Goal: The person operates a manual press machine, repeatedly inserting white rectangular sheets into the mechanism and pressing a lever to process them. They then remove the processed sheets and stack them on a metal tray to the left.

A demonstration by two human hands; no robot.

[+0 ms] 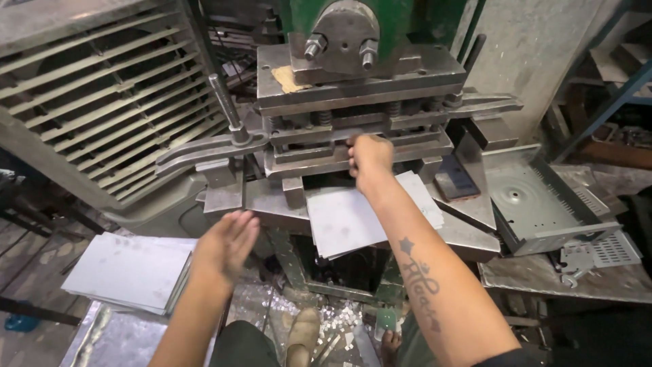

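At far left a louvred panel [102,88] leans behind the work, and below it a stack of blanks [129,272] lies on a low surface [109,336]. The left hand [227,246] hovers just beside that stack, fingers spread and loosely curled, holding nothing. A lever [224,102] stands on the left clamp arm of the press [360,88]. At centre a loose sheet [367,214] rests on the press bed [272,207], under the forearm. The right hand [370,158] is up at the die slot, fingers pressed together at a thin plate edge; whether they pinch it or only push it I cannot tell. By my reading, the step in hand is seating or drawing a plate at the die, and the next move calls for getting the fingers clear of the die gap. To the right a formed tray [543,204] sits near the bed, with perforated scraps [598,255] beside it. The right fingertips are hidden in the slot, the press top is cut off, and the floor litter between the feet is too small to make out.
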